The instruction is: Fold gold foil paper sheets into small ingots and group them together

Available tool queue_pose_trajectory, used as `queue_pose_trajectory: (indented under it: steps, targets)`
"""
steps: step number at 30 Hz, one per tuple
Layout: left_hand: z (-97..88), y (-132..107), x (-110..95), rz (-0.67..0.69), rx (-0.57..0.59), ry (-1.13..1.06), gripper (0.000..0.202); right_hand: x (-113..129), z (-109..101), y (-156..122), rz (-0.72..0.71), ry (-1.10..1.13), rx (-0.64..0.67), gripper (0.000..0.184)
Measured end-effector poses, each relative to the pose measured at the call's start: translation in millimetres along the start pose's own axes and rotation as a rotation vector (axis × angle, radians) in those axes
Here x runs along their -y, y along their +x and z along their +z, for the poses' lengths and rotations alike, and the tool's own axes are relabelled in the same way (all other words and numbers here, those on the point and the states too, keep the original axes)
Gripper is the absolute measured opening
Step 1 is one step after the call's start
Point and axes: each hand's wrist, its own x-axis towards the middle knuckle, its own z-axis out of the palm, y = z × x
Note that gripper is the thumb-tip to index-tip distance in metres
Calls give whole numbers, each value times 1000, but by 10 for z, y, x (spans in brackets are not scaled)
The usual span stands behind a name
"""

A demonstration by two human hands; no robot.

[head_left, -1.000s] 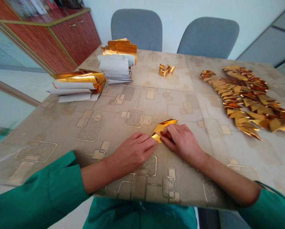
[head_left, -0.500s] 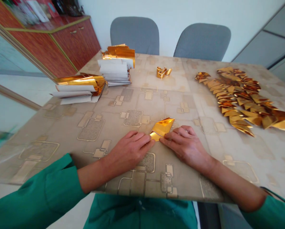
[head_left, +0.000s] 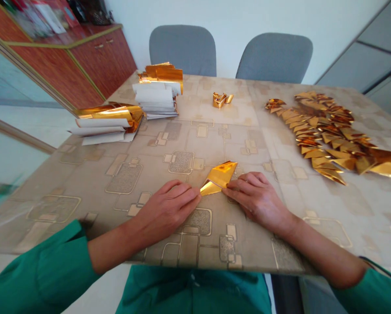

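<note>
A partly folded sheet of gold foil paper lies on the patterned tablecloth in front of me, its pointed end toward the upper right. The fingertips of my left hand are pressed together at its lower-left corner. At its lower-right edge, my right hand pinches the paper between thumb and curled fingers. Both thumbs are partly hidden.
Stacked gold-and-white paper sheets stand at the far left, beside a second pile of sheets. Small folded gold pieces sit at the back. Rows of folded gold pieces spread across the right. Two grey chairs stand behind the table.
My left hand has slid a little left and down, and the paper's lower-left corner now reaches further out as a narrow point. My right hand has stayed nearly in place.
</note>
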Motion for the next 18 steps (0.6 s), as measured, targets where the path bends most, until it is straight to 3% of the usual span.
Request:
queue_pose_trajectory:
  steps: [8,18]
  targets:
    - [55,365,-120,-13,19,-7,28,44,10,41,-1,-28,-2,28]
    - [68,93,-127,-102,17,-40,27,3,27,-5,12,11,-6,21]
